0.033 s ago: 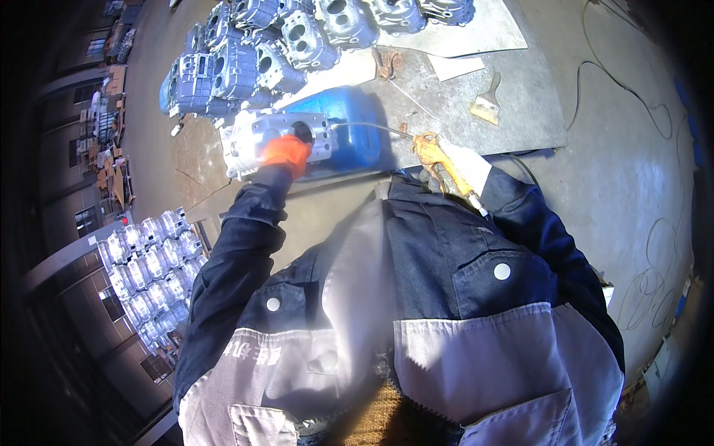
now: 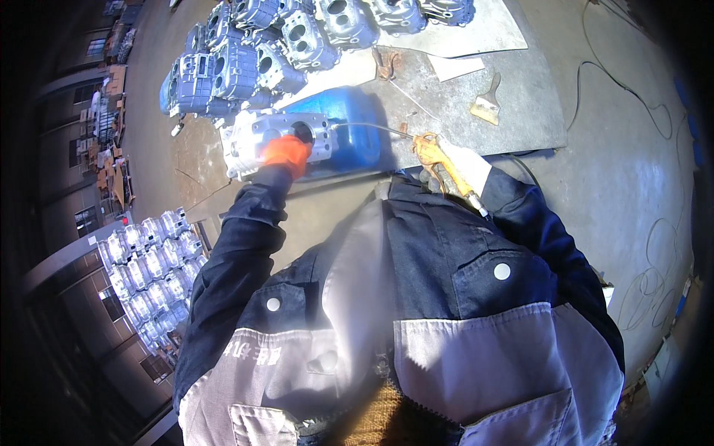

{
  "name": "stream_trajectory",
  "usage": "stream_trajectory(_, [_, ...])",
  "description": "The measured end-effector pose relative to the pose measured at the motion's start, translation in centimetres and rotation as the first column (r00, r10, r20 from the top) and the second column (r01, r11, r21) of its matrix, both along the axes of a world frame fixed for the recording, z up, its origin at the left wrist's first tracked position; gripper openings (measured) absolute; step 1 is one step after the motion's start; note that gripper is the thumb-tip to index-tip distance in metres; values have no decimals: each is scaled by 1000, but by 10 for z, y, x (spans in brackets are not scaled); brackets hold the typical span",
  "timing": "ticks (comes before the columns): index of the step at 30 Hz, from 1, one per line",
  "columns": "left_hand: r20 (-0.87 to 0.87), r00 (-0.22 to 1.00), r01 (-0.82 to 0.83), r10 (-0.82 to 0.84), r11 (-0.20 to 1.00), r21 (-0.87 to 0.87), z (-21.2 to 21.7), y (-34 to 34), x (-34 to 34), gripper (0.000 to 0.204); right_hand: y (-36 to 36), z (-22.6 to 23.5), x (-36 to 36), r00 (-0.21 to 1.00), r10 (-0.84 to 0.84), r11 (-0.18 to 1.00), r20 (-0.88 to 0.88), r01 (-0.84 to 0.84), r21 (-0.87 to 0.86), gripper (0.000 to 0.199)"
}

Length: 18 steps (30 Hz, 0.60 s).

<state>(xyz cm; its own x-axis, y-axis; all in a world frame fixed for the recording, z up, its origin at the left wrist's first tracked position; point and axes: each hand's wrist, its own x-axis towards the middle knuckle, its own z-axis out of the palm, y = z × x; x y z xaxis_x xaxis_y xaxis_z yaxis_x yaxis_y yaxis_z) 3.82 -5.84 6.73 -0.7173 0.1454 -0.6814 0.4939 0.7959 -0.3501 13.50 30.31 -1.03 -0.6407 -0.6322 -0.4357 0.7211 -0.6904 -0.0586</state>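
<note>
My left hand (image 2: 287, 154), in an orange glove, grips a silver cast-metal housing (image 2: 249, 138) by its upper face, close to a large dark bore; some fingertips are hidden. The housing lies at the table's near edge, against a blue plastic container (image 2: 359, 135). To the right, my right hand (image 2: 430, 151) is closed round a yellow air blow gun (image 2: 464, 186). Its long thin metal nozzle (image 2: 375, 125) reaches left to the holed end of the housing. Sun glare blurs where glove and gun meet.
Several similar castings (image 2: 236, 68) crowd the table's far left. A paintbrush (image 2: 487, 105) and a rusty tool (image 2: 385, 65) lie on the grey tabletop (image 2: 446, 100). At lower left stands a rack of shiny castings (image 2: 152, 271). A hose (image 2: 595, 67) trails on the floor.
</note>
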Motion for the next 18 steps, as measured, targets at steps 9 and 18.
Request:
stream_trajectory(9, [-89,993,85,-78,993,81,-11,-14,2,31,1,27,1,996,18,1000,88,-19,11,44])
stream_trajectory(18, [-79,995,59,-55,997,55,-6,-4,2,29,7,4,-3,895,174,959,-411,-58,279,43])
